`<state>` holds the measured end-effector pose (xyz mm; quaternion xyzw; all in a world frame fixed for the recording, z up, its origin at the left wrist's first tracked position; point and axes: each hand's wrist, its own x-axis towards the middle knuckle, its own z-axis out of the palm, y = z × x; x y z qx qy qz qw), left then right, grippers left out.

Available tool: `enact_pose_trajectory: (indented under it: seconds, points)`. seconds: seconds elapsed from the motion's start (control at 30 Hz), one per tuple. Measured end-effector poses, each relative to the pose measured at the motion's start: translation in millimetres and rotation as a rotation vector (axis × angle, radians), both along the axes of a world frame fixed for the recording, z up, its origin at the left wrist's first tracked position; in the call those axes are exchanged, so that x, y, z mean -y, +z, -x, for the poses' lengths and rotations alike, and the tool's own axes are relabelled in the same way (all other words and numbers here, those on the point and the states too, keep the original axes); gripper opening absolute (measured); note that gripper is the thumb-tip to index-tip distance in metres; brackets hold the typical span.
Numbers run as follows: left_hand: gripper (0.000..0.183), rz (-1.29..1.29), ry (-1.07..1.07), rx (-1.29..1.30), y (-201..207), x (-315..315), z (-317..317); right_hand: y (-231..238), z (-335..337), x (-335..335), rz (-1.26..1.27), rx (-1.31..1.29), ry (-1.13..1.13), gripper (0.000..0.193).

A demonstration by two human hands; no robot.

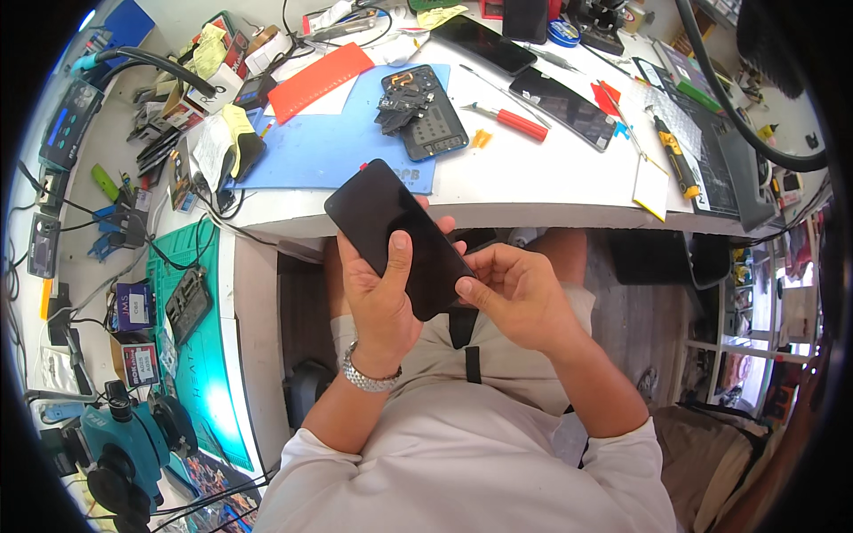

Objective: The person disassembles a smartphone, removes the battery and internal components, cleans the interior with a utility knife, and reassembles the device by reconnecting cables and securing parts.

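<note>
A black phone screen (384,209) is held at a slant in front of the bench edge, over my lap. My left hand (380,284) wraps it from beneath, the thumb lying on its dark face and fingertips showing past the far edge. With thumb and fingers, my right hand (515,293) pinches its lower right edge. A small red tab sticks out at its top corner. Beyond it on the bench lies an opened phone body (435,124) with loose black parts (405,108) on top. Whether a frame backs the held screen is hidden.
A blue mat (302,155) covers part of the white bench, with a red sheet (320,82) on it. A red-handled knife (520,124), two dark phones or screens (569,107) and a yellow screwdriver (675,155) lie rightward. At left, a teal microscope (124,444) stands by a green mat (200,373).
</note>
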<state>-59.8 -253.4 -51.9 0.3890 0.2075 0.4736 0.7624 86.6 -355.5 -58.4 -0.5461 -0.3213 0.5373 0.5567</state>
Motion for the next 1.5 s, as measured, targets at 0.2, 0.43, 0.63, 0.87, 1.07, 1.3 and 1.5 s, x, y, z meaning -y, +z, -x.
enact_pose_trajectory:
  seconds: [0.2,0.43,0.63,0.87,1.07,1.3,1.5]
  points:
    - [0.051,-0.014,0.019,-0.010,-4,0,5,-4,12,5,-0.235,0.144,-0.077,0.018]
    - [0.056,0.009,-0.017,0.043,-14,8,16,16,32,13,-0.750,1.224,-0.153,0.039]
    - [0.087,0.304,-0.315,0.225,-12,10,19,18,38,15,-0.708,0.993,0.018,0.041]
    - [0.072,0.191,-0.372,0.195,-36,20,21,6,32,4,-0.704,1.039,-0.231,0.042]
    - [0.065,0.225,-0.286,0.140,-46,36,17,1,32,0,-0.652,1.138,-0.305,0.046]
    - [0.062,0.065,-0.273,-0.005,-60,37,20,-1,30,0,-0.661,1.129,-0.426,0.042]
    - [0.067,0.148,-0.293,0.032,-70,35,18,-11,33,1,-0.713,1.119,-0.495,0.032]
